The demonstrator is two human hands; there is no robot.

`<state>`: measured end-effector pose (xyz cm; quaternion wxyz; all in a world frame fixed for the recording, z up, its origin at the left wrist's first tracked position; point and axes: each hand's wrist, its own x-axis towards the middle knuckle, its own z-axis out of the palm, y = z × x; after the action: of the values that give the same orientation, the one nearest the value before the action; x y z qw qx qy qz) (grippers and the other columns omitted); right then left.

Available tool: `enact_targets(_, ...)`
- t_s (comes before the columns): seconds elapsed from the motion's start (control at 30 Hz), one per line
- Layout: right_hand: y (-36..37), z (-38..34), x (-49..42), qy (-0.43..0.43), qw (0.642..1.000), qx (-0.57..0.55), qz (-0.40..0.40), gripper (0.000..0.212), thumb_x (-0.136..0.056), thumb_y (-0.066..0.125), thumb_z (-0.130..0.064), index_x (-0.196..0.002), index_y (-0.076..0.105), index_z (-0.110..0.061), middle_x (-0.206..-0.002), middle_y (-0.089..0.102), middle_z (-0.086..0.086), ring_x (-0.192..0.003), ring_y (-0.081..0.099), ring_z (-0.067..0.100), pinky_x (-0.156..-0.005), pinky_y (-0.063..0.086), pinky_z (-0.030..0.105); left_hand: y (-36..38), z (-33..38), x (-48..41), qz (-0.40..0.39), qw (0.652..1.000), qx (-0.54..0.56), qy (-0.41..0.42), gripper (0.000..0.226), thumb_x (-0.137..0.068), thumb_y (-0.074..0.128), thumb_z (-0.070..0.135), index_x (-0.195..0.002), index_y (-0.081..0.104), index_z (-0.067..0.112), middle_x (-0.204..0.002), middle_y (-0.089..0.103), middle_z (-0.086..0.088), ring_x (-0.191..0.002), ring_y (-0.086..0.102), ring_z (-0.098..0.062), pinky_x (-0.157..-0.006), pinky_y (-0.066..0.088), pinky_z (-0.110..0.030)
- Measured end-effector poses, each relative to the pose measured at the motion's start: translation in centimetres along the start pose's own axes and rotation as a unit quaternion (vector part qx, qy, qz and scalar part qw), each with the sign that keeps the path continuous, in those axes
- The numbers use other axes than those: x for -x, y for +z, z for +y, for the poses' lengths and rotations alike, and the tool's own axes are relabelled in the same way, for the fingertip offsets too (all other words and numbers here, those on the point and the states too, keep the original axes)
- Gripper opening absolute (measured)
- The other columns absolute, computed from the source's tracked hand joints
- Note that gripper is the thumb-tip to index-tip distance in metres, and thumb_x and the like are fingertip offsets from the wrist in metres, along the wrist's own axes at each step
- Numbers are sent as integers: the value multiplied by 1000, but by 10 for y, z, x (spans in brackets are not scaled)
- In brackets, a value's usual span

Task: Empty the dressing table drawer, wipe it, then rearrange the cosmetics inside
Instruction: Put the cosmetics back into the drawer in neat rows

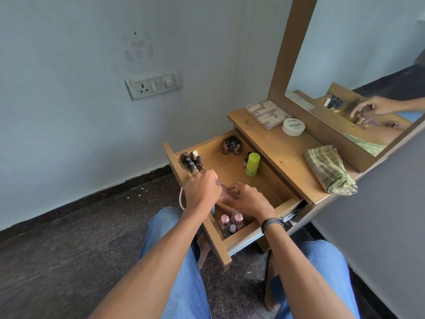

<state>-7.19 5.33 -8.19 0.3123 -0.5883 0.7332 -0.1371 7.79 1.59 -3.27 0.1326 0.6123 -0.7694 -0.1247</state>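
Head view. The pulled-out light wooden drawer [227,169] of the dressing table already holds cosmetics in tidy groups. Dark-capped nail polish bottles [192,162] stand in its left corner and small brown bottles [231,146] in the far corner. A lime-green cylindrical container [252,164] stands against the right side, and pink-capped clear bottles [232,221] fill the near corner.

The folded green checked cloth [328,171] lies unused on the wooden table top [276,153]. From this I judge that emptying and wiping are done and the rearranging is well under way.

The left hand [202,189] and the right hand [248,200] meet over the middle of the drawer, both with curled fingers around something small and pinkish. Which hand actually grips it, I cannot tell.

What seems left is a clear plastic box of beige rolls [264,113] and a white round jar labelled nail polish [293,127]. Both sit on the far end of the top, outside the drawer.

A wood-framed mirror [368,54] leans up from the right edge of the top and reflects the hands. The pale wall to the left carries a white switch and socket plate [153,84]. The floor [69,249] is dark and speckled, with a few crumbs near the skirting. The person sits in blue jeans [184,249] and wears a black braided wristband [272,223] on the right wrist.
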Motion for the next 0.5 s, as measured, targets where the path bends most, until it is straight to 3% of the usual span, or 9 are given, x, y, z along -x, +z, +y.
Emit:
enact_targets(0.17,2,0,0,10,999,22,38,53,-89,69,-59,-129,57,-27,-105,64,-7,-89,66,16,-81,60,38,0,0,-1,19,1000,10,-6,27,-95,64,15,-120,70,22,-113,72,-3,-105,62,-18,-65,44,-26)
enact_targets(0.3,3,-2,-1,9,997,18,77,50,-91,67,-58,-124,57,-21,-109,69,0,-86,67,17,-75,61,38,3,-2,-1,17,1000,17,-8,24,-93,67,19,-117,71,23,-111,73,-1,-104,62,-17,-64,48,-25)
enact_targets(0.43,1,-5,1,-19,998,2,63,45,-96,66,-49,-127,56,-18,-113,68,3,-84,61,17,-61,46,25,3,-1,-1,17,1000,18,-13,26,-94,67,20,-119,71,22,-112,73,-4,-104,63,-18,-65,50,-26)
enact_targets(0.5,1,-4,2,-32,997,1,64,45,-96,66,-48,-130,57,-19,-113,68,3,-84,60,16,-64,44,26,2,0,-1,13,1000,4,-11,25,-95,66,21,-120,70,21,-112,71,-6,-103,63,-19,-65,49,-27)
